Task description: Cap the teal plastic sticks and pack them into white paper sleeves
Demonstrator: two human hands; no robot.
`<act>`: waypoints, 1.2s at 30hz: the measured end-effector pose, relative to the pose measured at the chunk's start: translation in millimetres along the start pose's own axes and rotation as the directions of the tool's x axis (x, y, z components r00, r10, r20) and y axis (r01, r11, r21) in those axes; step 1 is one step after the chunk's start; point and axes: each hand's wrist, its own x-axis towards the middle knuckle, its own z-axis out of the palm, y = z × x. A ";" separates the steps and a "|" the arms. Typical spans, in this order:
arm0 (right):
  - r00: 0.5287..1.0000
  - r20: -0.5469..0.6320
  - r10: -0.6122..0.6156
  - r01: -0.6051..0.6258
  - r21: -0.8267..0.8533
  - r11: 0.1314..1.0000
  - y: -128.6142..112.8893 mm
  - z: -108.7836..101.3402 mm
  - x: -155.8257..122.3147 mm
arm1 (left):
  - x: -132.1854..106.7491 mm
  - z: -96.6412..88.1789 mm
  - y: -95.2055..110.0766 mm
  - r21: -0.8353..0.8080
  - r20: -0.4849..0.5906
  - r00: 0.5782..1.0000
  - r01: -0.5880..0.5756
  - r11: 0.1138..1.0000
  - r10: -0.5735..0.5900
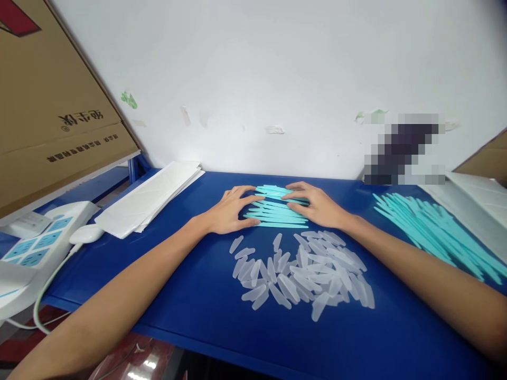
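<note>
Several thin turquoise plastic sticks (279,215) lie side by side on the blue table, roughly in a row near its back. At their left ends rests my left hand (229,210), fingers spread and touching the sticks. My right hand (315,203) lies over the right ends, its fingers stretched out and apart. Neither hand is closed round a stick. Just in front of the sticks is a loose pile of small translucent blade-shaped plastic pieces (317,266). Off to the right, beyond my right forearm, a bigger heap of turquoise sticks (435,229) lies on the table.
White flat packets (150,198) lie at the back left. Near the left edge are a white power strip (39,243) and a charger with its cable (85,235). A cardboard box (59,116) stands behind them. White sheets (471,211) lie at the right. A white wall (253,79) closes the back.
</note>
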 end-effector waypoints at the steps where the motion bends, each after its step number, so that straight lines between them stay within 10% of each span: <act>1: 1.000 0.003 0.004 -0.004 0.001 1.000 -0.7 -0.3 -0.2 | -0.2 0.1 0.1 0.001 -0.006 1.000 -0.003 1.000 0.003; 36: 1.000 0.014 0.027 -0.028 0.015 1.000 -3.0 -1.9 -1.3 | -0.3 0.3 5.5 -0.087 -0.074 0.981 -0.184 0.979 0.178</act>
